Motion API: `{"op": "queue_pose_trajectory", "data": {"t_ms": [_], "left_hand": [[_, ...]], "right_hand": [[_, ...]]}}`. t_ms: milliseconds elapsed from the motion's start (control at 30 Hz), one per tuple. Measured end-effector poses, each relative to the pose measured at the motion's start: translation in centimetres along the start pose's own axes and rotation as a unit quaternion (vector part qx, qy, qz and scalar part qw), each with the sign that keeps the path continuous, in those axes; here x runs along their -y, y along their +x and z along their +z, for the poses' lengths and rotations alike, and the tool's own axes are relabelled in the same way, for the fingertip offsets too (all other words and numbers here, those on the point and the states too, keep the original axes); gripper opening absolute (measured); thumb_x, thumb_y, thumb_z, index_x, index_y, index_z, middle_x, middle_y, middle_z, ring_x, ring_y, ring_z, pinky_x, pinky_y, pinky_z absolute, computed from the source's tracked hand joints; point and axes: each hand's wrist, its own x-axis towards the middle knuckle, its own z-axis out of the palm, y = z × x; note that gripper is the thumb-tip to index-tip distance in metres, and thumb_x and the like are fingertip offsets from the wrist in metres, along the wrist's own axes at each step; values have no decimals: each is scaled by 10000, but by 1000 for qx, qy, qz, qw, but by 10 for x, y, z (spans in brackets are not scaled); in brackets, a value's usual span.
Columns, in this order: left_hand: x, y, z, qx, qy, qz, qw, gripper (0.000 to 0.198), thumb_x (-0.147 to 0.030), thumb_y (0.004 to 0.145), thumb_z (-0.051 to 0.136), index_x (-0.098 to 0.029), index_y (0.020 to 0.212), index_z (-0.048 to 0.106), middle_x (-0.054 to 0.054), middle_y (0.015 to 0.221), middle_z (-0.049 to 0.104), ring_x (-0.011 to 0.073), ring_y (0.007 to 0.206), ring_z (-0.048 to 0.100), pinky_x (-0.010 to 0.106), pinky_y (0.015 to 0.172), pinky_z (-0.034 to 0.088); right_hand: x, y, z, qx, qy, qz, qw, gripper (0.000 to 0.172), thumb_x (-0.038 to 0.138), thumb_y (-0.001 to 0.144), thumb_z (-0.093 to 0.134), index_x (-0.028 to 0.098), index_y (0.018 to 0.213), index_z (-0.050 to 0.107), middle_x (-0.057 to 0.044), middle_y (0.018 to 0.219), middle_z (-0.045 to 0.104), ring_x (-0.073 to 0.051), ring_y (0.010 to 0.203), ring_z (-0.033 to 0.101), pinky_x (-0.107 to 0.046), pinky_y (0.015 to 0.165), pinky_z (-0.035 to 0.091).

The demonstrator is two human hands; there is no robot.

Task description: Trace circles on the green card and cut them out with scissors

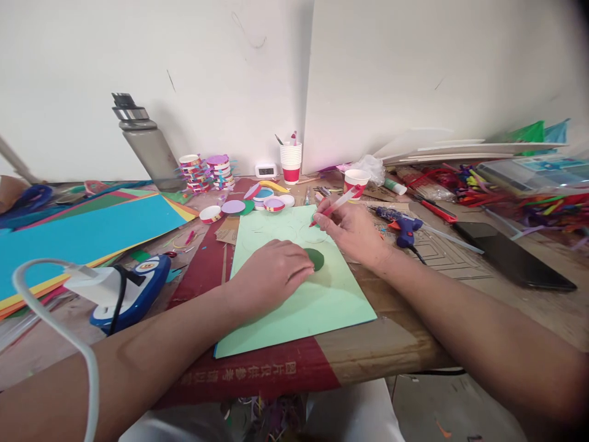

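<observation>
A light green sheet of paper point(294, 325) lies in front of me, with faint circle outlines drawn near its top. My left hand point(271, 273) rests on the sheet, its fingers bent and closed at the left edge of a dark green paper circle point(316, 259). In my right hand point(356, 230) is a pen with a white barrel and red ends point(339, 202), its tip pointing down at the upper right of the sheet, by a drawn circle. Whether the tip touches the paper I cannot tell.
Around the sheet are a glue gun point(407, 232), a black phone point(510, 255), a red cutter point(437, 210), a paper cup point(356, 178) and stacked cups point(291, 162). Leftward lie coloured sheets point(92, 242), a power strip point(133, 294) and a bottle point(147, 144).
</observation>
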Motion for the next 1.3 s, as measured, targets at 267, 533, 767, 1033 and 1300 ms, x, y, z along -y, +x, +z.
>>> {"op": "queue_pose_trajectory", "data": {"t_ms": [267,533,767,1033,1300], "left_hand": [[-11,-7,8,44,53,50,996,338,-356,998,480,-160,1210,654,95,1269,677,237,1162,618,409,1003,444],[-10,-10,12,22,83,66,994,362,-378,997,478,-131,1200,649,107,1239,686,247,1133,630,430,966,463],[-12,-11,8,-8,66,70,995,302,-334,990,498,-138,1148,665,115,1252,668,246,1160,608,426,970,467],[-38,-18,-5,-70,46,240,967,186,-221,972,521,-151,938,691,51,923,735,161,910,661,314,875,476],[-38,-21,9,47,87,82,992,549,-527,989,398,-131,1327,574,195,1488,482,317,1375,464,454,1081,395]], "right_hand": [[2,0,0,6,5,-16,1000,234,235,898,535,169,682,595,-36,786,649,-124,638,517,-263,611,391],[2,-1,2,13,11,-17,1000,209,231,888,537,165,703,607,-46,801,648,-139,670,535,-274,621,399],[3,-2,3,23,11,6,1000,225,247,892,543,161,716,654,-40,740,642,-137,645,523,-266,598,391],[4,-1,0,17,5,-4,1000,224,243,906,536,157,735,653,-41,778,652,-128,639,518,-262,596,381],[6,-2,2,82,-2,37,996,178,245,893,552,171,762,646,-5,630,608,-135,582,527,-264,573,390]]}}
